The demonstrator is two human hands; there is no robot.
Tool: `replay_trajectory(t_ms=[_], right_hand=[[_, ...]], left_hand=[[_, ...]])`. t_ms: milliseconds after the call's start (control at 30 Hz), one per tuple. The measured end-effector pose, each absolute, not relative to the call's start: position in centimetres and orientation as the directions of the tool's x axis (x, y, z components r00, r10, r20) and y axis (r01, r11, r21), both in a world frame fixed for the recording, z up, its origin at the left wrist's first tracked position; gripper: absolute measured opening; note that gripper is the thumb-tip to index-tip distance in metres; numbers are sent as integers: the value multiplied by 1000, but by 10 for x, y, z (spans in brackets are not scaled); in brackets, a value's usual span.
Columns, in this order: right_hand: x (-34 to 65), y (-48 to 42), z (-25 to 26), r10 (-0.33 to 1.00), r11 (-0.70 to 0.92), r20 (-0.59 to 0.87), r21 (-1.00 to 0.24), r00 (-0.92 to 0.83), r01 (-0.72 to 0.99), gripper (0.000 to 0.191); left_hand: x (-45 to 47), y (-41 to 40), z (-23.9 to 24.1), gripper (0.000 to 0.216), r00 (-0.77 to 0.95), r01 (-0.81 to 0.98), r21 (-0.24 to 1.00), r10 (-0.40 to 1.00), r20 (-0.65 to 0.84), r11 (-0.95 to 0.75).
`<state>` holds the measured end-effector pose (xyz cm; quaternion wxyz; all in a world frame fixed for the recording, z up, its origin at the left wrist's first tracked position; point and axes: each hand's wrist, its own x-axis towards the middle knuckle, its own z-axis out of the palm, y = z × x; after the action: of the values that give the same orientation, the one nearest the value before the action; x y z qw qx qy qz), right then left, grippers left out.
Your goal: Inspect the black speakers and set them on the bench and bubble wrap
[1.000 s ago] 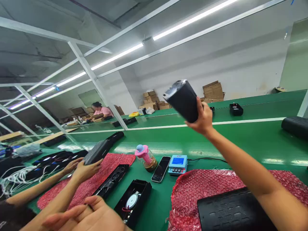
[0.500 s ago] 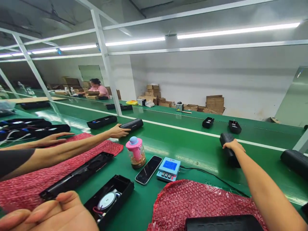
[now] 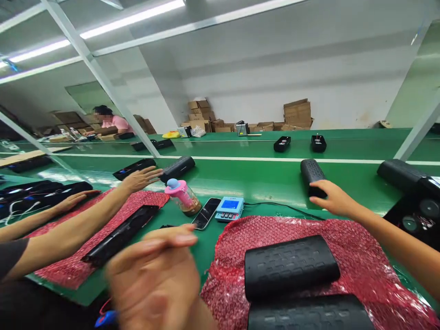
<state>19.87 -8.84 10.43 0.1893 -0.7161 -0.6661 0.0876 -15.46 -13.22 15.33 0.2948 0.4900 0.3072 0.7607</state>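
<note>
My right hand (image 3: 332, 197) has its thumb and fingers round the near end of a black textured speaker casing (image 3: 311, 172), which lies on the green work surface (image 3: 237, 176). In the air at the bottom, close to the camera, my left hand (image 3: 158, 275) is loosely curled and partly smeared; I see nothing in it. Two more black speaker casings, an upper one (image 3: 290, 266) and a nearer one (image 3: 309, 316), lie on red bubble wrap (image 3: 227, 275) between my arms. An opened casing with round speaker drivers (image 3: 419, 217) shows beyond my right forearm.
Behind my left hand are a phone (image 3: 208, 213), a blue tester with a lit screen (image 3: 229, 208) and a pink-lidded cup (image 3: 184, 197). A co-worker's hand (image 3: 140, 178) is spread beside another casing (image 3: 178, 168). Slanting posts (image 3: 103, 78) rise from the bench.
The view has swung down and right, bringing both casings on the wrap into sight. My left hand has risen and moved right. The co-worker's hand has let go of its casing.
</note>
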Motion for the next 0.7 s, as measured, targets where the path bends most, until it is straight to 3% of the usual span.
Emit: replay_trajectory(t_ms=[33,67,100,167,233,333,500,600,700], right_hand=[[191,-122,102,993,35,120,-404,15,914,46],[184,-154,99,991,117,114,-420,-76,900,45],[177,-184,94,973,228,124,-429,-192,874,45],[167,-232,82,962,263,59,-448,-265,855,45],[161,-262,68,962,196,-79,-467,-261,862,52],[160,-279,54,926,95,-260,-542,-274,835,58],[159,-292,57,883,54,-337,-617,-326,785,60],[153,-296,67,805,38,-442,-628,-396,778,77],[145,-295,76,709,91,-510,-618,-487,781,86]], left_hand=[[-141,-141,151,32,-196,-84,741,740,643,-666],[-128,-149,146,28,59,6,731,730,681,-683],[-118,-156,137,29,343,112,706,694,632,-699],[-104,-167,112,33,659,315,600,624,420,-736],[-97,-179,86,32,698,469,449,631,339,-760],[-96,-199,59,48,679,613,264,667,306,-745],[-104,-240,51,55,670,696,7,654,351,-718],[-111,-261,46,67,681,697,-82,621,388,-713],[-121,-271,45,90,720,660,-92,594,358,-746]])
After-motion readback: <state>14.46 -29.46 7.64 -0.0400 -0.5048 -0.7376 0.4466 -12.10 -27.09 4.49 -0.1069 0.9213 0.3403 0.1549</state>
